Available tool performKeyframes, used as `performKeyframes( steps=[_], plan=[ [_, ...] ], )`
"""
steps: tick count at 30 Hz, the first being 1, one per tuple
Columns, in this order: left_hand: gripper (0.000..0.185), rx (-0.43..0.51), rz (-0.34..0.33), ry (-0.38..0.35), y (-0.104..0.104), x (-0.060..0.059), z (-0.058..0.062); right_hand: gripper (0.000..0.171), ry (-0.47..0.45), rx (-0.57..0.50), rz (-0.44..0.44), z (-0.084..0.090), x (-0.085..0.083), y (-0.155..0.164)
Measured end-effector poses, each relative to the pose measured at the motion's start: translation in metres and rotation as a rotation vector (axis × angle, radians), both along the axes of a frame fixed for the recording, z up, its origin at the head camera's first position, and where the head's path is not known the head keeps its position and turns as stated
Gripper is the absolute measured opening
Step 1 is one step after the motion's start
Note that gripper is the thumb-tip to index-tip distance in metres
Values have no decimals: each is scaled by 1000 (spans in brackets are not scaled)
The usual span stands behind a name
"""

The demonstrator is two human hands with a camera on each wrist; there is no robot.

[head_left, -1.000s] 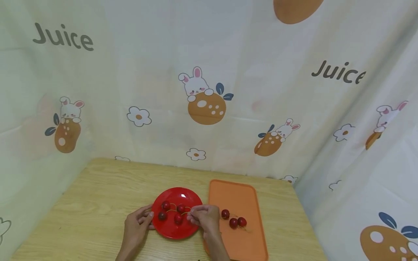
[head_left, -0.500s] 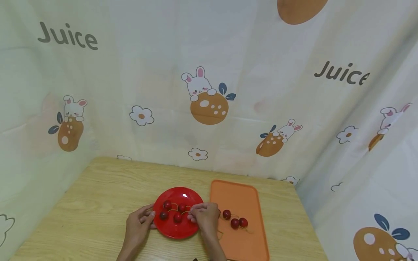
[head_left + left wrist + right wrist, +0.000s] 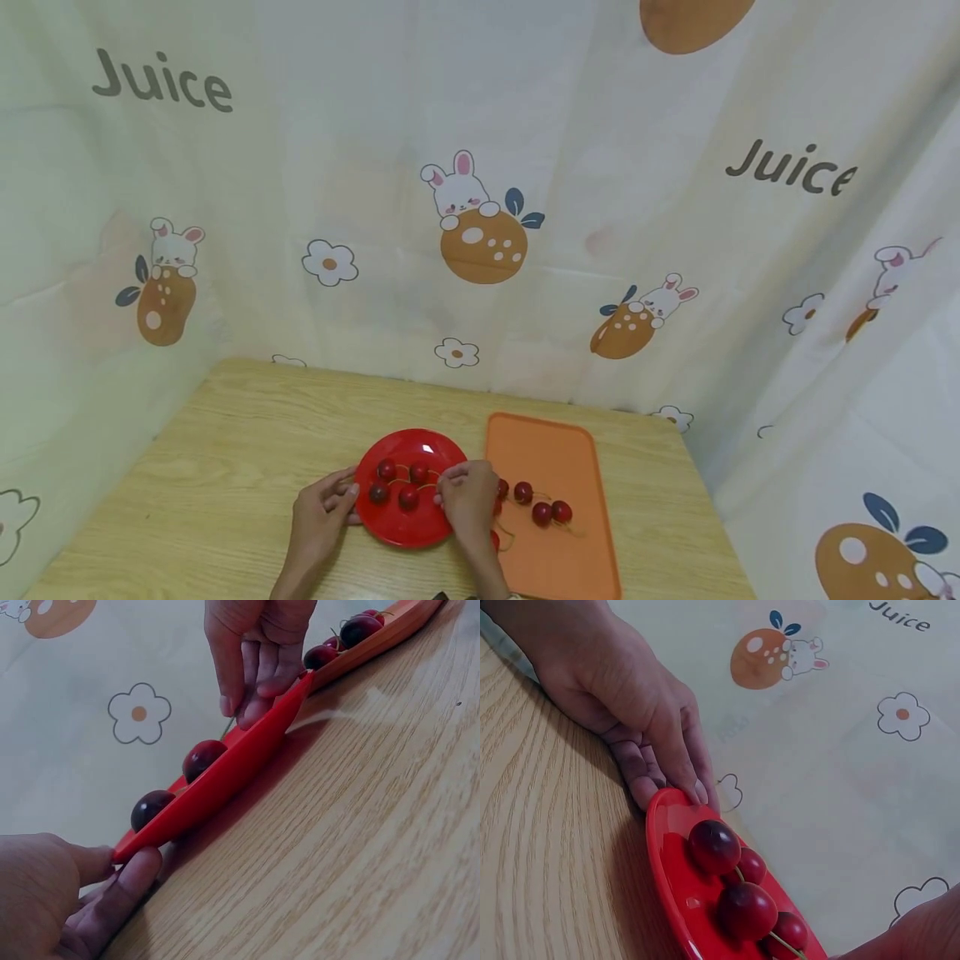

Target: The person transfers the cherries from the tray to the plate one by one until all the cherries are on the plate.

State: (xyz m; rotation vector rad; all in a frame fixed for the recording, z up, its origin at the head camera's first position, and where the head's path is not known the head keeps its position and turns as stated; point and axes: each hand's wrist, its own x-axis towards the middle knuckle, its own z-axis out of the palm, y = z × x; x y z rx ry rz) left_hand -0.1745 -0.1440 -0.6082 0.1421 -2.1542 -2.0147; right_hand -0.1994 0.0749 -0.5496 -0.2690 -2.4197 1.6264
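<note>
A red plate (image 3: 405,532) lies on the table, with several dark red cherries (image 3: 408,498) on it, their thin stems trailing rightward. At the plate's left rim, my left hand (image 3: 318,517) grips the edge, thumb on top and fingers underneath, as the left wrist view shows. Over the right side of the plate, my right hand (image 3: 470,500) pinches a green cherry stem (image 3: 229,726) between thumb and finger. The cherry at that stem's end rests on the plate. In the right wrist view, the cherries (image 3: 747,910) sit close together near the left hand.
Right of the plate lies an orange tray (image 3: 555,567) bearing several more cherries (image 3: 542,514), some partly hidden behind my right hand and wrist. A wood-grain table (image 3: 247,433) carries everything. A printed curtain (image 3: 375,317) closes off the back and sides.
The head view has shifted slightly. My right hand has turned a little, uncovering more cherries on the tray. My left hand keeps its grip on the plate rim.
</note>
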Motion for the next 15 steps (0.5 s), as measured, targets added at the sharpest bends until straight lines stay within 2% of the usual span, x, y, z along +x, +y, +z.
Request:
performKeyframes(
  steps=[15],
  plan=[
    [37, -19, -6, -9, -1, -2, -2, 15, -29, 18, 64, 0, -1, -4]
  ],
)
